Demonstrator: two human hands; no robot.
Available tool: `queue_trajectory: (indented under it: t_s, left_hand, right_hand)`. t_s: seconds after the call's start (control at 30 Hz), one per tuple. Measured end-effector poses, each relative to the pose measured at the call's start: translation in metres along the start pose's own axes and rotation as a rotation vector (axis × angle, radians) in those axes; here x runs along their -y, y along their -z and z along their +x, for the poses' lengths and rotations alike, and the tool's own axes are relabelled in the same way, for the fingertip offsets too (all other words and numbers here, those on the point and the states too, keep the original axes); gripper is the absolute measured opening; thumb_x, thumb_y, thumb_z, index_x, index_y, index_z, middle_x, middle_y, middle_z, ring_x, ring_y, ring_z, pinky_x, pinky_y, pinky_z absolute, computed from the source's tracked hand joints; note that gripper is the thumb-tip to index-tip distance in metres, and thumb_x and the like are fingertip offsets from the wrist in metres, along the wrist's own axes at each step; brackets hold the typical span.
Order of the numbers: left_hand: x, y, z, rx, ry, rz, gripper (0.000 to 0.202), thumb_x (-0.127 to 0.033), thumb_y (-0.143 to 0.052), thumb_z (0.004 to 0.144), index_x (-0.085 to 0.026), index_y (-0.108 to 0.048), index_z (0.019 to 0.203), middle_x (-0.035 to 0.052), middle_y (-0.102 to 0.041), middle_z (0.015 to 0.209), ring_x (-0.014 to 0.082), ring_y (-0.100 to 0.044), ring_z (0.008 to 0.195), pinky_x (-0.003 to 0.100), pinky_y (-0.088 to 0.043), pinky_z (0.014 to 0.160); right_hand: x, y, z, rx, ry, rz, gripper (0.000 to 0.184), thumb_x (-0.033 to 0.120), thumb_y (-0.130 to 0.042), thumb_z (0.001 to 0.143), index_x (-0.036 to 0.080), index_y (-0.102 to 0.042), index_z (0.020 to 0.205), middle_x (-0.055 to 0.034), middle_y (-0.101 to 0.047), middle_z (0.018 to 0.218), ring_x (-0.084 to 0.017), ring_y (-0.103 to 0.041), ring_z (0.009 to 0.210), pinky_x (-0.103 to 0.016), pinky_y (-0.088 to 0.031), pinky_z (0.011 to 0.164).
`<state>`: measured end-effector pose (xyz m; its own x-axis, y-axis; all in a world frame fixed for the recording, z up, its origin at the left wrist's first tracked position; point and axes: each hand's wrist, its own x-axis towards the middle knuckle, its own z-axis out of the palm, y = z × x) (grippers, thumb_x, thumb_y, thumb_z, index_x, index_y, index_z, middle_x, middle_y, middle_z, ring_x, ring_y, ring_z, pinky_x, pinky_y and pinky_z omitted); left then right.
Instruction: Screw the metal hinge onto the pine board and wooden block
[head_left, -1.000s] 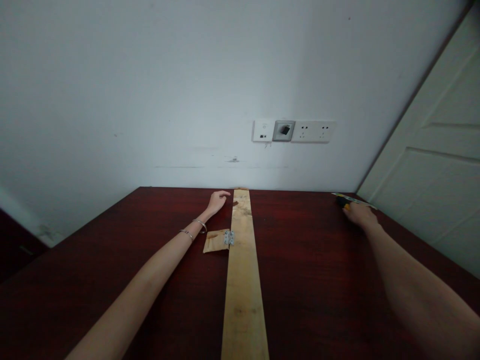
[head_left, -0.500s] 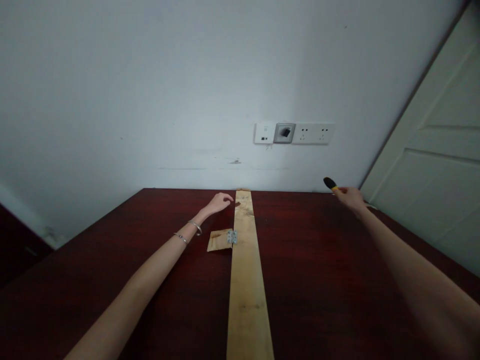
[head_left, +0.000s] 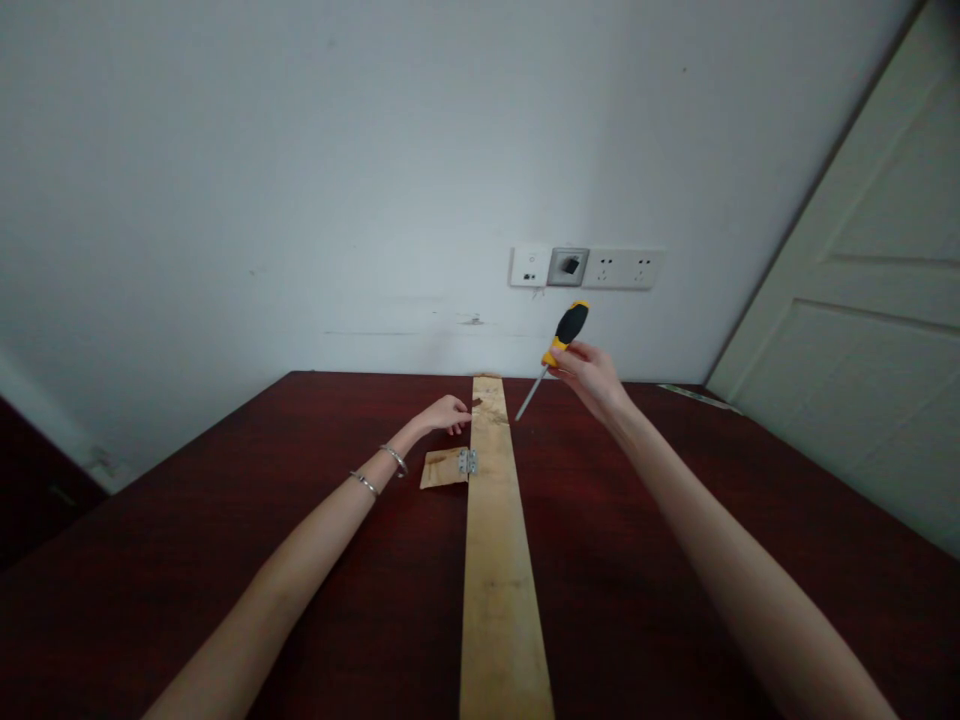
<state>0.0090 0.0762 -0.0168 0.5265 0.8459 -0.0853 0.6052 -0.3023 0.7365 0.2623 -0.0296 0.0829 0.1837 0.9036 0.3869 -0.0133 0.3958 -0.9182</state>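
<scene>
My right hand (head_left: 592, 378) is closed on a yellow and black screwdriver (head_left: 570, 325), its fingers around the lower part of the handle. The tool is tilted, its steel shaft pointing down and left beside the long wooden board (head_left: 501, 560). My left hand (head_left: 445, 413) is by the far left edge of this board, fingers loosely bent and apart, the fingertips at the wood. Just nearer to me, a metal hinge (head_left: 468, 461) joins a small wooden piece (head_left: 444, 468) to the board's left side. A dark brown mark lies on the board near my left fingertips.
The board lies on a dark red table (head_left: 637, 600) and runs to its far edge. Behind stands a white wall with a row of sockets (head_left: 619, 268). A white panelled door (head_left: 862, 330) is at the right, with a thin flat strip (head_left: 701, 397) near it on the table.
My right hand has swung left from the table's far right with the screwdriver, whose shaft now shows near the board. My left hand has shifted slightly nearer to me, its fingertips at the board's edge.
</scene>
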Motion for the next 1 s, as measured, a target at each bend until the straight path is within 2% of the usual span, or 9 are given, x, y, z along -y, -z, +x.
queue_trajectory:
  t_s: [0.17, 0.3, 0.43, 0.53, 0.6, 0.7, 0.8, 0.87, 1.0]
  left_hand:
    - [-0.006, -0.008, -0.004, 0.026, 0.015, -0.016, 0.022, -0.032, -0.058, 0.08, -0.011, -0.063, 0.077, -0.0008, -0.058, 0.053, 0.0086, -0.051, 0.041, 0.019, -0.04, 0.044]
    - [-0.012, 0.001, -0.011, 0.075, 0.015, -0.017, 0.024, -0.035, -0.06, 0.078, -0.011, -0.063, 0.078, 0.0009, -0.06, 0.055, 0.0111, -0.054, 0.046, 0.021, -0.041, 0.046]
    - [-0.015, 0.023, -0.023, 0.248, -0.086, -0.007, 0.027, -0.03, -0.065, 0.068, -0.013, -0.065, 0.09, 0.0049, -0.067, 0.074, 0.0172, -0.062, 0.065, 0.026, -0.045, 0.057]
    - [-0.018, 0.037, -0.035, 0.352, -0.167, 0.033, 0.037, -0.019, -0.066, 0.057, -0.015, -0.066, 0.094, 0.0052, -0.068, 0.086, 0.0206, -0.062, 0.081, 0.028, -0.046, 0.07]
    - [-0.021, 0.042, -0.044, 0.399, -0.172, 0.071, 0.045, -0.019, -0.069, 0.053, -0.017, -0.065, 0.097, 0.0061, -0.067, 0.093, 0.0232, -0.06, 0.09, 0.03, -0.045, 0.077]
    - [-0.03, 0.04, -0.058, 0.402, -0.125, 0.219, 0.064, -0.03, -0.077, 0.048, -0.017, -0.061, 0.109, 0.0102, -0.062, 0.108, 0.0287, -0.056, 0.101, 0.034, -0.043, 0.085]
    - [-0.04, 0.03, -0.072, 0.354, -0.118, 0.408, 0.081, -0.043, -0.081, 0.041, -0.015, -0.057, 0.113, 0.0149, -0.057, 0.117, 0.0349, -0.05, 0.108, 0.038, -0.04, 0.09]
    - [-0.044, 0.022, -0.079, 0.324, -0.124, 0.461, 0.083, -0.047, -0.081, 0.037, -0.014, -0.058, 0.11, 0.0167, -0.056, 0.116, 0.0376, -0.048, 0.108, 0.04, -0.039, 0.091]
    - [-0.046, 0.013, -0.086, 0.28, -0.114, 0.432, 0.079, -0.044, -0.082, 0.032, -0.014, -0.059, 0.102, 0.0173, -0.056, 0.114, 0.039, -0.047, 0.107, 0.042, -0.039, 0.091]
  right_hand:
    - [-0.007, -0.038, -0.018, 0.012, 0.08, -0.023, 0.04, 0.044, -0.074, 0.063, 0.015, -0.065, 0.089, -0.0045, -0.067, 0.086, -0.015, -0.064, 0.074, -0.03, -0.053, 0.072]
    - [-0.016, -0.058, -0.028, 0.064, 0.123, -0.026, 0.035, 0.042, -0.075, 0.063, 0.018, -0.065, 0.086, -0.0042, -0.069, 0.083, -0.018, -0.065, 0.073, -0.031, -0.052, 0.07]
    - [-0.021, -0.069, -0.037, 0.089, 0.137, -0.017, 0.031, 0.038, -0.073, 0.067, 0.018, -0.064, 0.088, -0.0036, -0.069, 0.081, -0.018, -0.065, 0.072, -0.032, -0.053, 0.07]
    - [-0.023, -0.073, -0.041, 0.092, 0.137, -0.02, 0.03, 0.037, -0.072, 0.068, 0.018, -0.063, 0.09, -0.0041, -0.07, 0.081, -0.018, -0.066, 0.073, -0.032, -0.053, 0.071]
    - [-0.024, -0.075, -0.043, 0.098, 0.136, -0.018, 0.03, 0.036, -0.072, 0.068, 0.018, -0.063, 0.091, -0.0045, -0.07, 0.083, -0.019, -0.067, 0.075, -0.032, -0.053, 0.073]
    - [-0.026, -0.077, -0.045, 0.094, 0.145, -0.008, 0.029, 0.034, -0.071, 0.069, 0.018, -0.062, 0.092, -0.0047, -0.07, 0.084, -0.019, -0.067, 0.077, -0.032, -0.053, 0.075]
    - [-0.028, -0.08, -0.046, 0.089, 0.156, 0.001, 0.029, 0.034, -0.072, 0.069, 0.018, -0.062, 0.091, -0.0046, -0.07, 0.085, -0.018, -0.066, 0.078, -0.032, -0.053, 0.076]
    - [-0.029, -0.081, -0.047, 0.089, 0.158, 0.005, 0.03, 0.034, -0.073, 0.069, 0.018, -0.062, 0.092, -0.0047, -0.07, 0.087, -0.018, -0.066, 0.079, -0.032, -0.053, 0.077]
    - [-0.03, -0.083, -0.049, 0.102, 0.179, -0.007, 0.029, 0.034, -0.072, 0.07, 0.019, -0.062, 0.093, -0.0044, -0.07, 0.088, -0.018, -0.066, 0.08, -0.032, -0.053, 0.076]
